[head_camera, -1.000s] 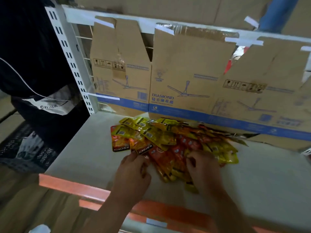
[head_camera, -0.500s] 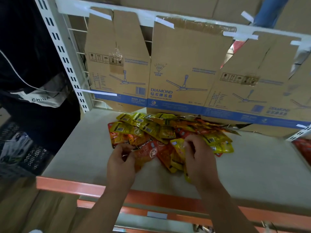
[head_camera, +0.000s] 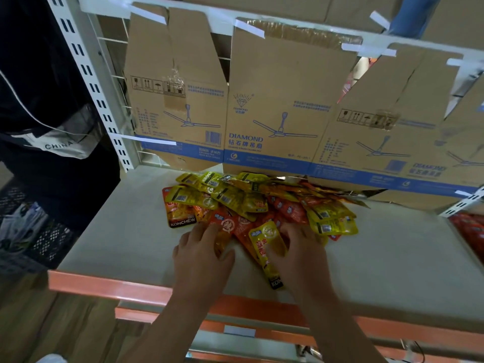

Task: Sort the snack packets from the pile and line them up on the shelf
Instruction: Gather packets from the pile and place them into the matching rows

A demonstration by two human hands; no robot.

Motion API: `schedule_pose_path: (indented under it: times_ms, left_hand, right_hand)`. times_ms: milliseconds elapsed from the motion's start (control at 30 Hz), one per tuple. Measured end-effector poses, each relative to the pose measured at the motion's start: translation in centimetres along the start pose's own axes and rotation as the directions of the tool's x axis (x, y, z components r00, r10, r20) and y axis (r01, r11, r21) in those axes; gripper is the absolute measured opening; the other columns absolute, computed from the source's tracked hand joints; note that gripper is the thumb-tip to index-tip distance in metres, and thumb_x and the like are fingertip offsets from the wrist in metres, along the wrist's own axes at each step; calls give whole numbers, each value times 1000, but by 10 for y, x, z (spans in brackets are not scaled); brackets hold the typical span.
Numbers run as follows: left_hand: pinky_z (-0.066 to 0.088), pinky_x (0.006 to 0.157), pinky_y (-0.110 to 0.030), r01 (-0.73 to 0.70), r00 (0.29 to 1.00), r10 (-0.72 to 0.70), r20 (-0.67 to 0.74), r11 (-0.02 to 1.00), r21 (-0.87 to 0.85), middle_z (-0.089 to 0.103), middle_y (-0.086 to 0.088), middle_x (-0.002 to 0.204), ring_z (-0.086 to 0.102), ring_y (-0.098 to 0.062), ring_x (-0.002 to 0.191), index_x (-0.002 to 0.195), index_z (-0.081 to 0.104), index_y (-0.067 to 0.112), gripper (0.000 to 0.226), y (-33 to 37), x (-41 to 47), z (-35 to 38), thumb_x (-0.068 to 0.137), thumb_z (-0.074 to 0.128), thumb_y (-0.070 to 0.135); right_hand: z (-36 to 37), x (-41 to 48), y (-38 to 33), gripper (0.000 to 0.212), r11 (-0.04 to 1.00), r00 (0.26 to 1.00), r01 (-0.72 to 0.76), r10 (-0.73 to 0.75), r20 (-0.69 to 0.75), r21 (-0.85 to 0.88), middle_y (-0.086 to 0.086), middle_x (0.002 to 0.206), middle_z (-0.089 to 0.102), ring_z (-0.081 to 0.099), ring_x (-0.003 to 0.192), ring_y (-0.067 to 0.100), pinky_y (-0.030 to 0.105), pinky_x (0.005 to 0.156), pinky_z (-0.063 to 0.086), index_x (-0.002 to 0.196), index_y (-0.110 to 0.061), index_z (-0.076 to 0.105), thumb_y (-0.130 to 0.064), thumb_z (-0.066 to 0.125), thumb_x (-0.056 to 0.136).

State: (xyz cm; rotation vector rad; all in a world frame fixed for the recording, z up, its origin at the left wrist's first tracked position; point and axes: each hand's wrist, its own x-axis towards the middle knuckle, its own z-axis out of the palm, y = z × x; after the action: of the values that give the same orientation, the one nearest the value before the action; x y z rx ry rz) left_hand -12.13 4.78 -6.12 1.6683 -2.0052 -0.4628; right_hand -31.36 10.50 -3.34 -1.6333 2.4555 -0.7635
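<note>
A pile of yellow and orange snack packets (head_camera: 251,203) lies in the middle of the white shelf (head_camera: 392,258), against the cardboard at the back. My left hand (head_camera: 201,255) is at the pile's near left edge and pinches an orange packet (head_camera: 225,227) between thumb and fingers. My right hand (head_camera: 301,255) rests on the near right of the pile, its thumb pressing the edge of a long yellow packet (head_camera: 267,247) that points toward the shelf's front. My fingers hide the packets under them.
Flattened cardboard fan boxes (head_camera: 275,106) are taped up as the shelf's back wall. The shelf has an orange front lip (head_camera: 104,284). A person in dark clothes (head_camera: 39,87) stands at the left beside the white upright (head_camera: 86,74). Red packets (head_camera: 468,226) fill the neighbouring bay at right.
Both hands lowered from a raised pinch onto the pile's front edge. The yellow packet now lies flatter, stretched toward the shelf front. The camera moved closer.
</note>
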Motion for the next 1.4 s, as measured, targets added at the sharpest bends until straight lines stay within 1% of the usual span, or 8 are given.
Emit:
schedule_pose_path:
  times_ms: [133,300,433,600,733,867,1167,1400]
  left_hand:
    - [49,92,-50,-11,1000,10,13,994,112,63,-3,135,57,-35,114,132,64,29,68,0,1,3,70,84,49]
    - [51,92,-49,21,1000,-20,-22,997,79,66,-8,130,59,-37,111,132,63,22,66,-3,4,8,74,82,48]
    - [52,84,-46,11,1000,-10,-30,998,60,71,-7,115,61,-36,99,124,66,19,58,-4,4,8,73,76,45]
    - [52,82,-40,-47,997,42,-59,996,-74,69,4,109,56,-25,95,123,63,25,57,-1,-2,1,71,69,47]
    - [51,85,-37,-110,991,99,-95,986,-127,70,1,114,57,-23,100,123,65,21,55,-1,-6,0,73,83,38]
    - [53,87,-37,-234,970,223,-92,963,-137,68,2,117,58,-21,105,121,66,22,49,3,-5,-1,78,81,39]
    - [51,82,-36,-439,898,430,-94,864,-247,67,1,110,56,-20,101,108,69,21,41,76,-15,21,77,69,48]
    - [47,81,-31,-473,869,493,-34,811,-344,62,11,101,55,-14,94,102,66,29,38,165,-47,49,74,73,53]
  right_hand:
    - [9,-12,3,56,994,995,50,-41,86,-99,-3,120,53,50,115,27,45,91,49,116,-27,60,-59,75,72]
    - [7,-18,-1,66,995,993,55,-45,110,-83,-6,127,48,46,120,24,44,95,48,125,-30,56,-62,74,70]
    - [14,-26,0,59,989,994,79,-69,84,-124,-5,121,49,49,113,24,42,87,51,116,-29,58,-56,77,68]
    - [18,-26,6,46,996,996,85,-85,3,-35,-2,113,56,54,104,26,39,77,53,107,-24,62,-38,82,69]
    - [8,-24,8,41,997,998,52,-50,-34,54,-8,107,58,51,100,17,31,78,46,104,-26,62,-38,83,71]
    - [-5,-27,15,37,994,995,23,-13,-97,105,-10,98,56,48,94,15,29,74,41,95,-28,59,-34,84,70]
    - [-62,-41,66,37,972,955,-121,169,-244,200,-7,103,55,55,93,23,41,79,53,100,-25,63,-39,75,67]
    - [-129,-74,155,36,938,861,-248,328,-390,241,-3,107,58,57,95,26,48,84,53,104,-20,67,-23,84,73]
